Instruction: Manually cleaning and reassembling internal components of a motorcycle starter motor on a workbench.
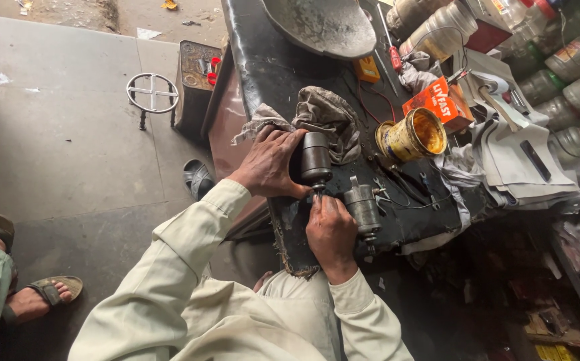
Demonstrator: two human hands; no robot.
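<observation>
Right hand (330,230) fingertips hidden behind knuckles, grip unclear (touching grey motor part (363,208)). Left hand (268,164) fingers wrapped round dark metal cylinder (316,158), standing on desk (263,60) beside rag (330,113).

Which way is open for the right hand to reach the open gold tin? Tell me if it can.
Probably yes. The right hand rests beside the small grey motor part, and the gold tin lies just beyond it on the dark bench. Only loose wires and small tools lie between; nothing covers the tin.
</observation>
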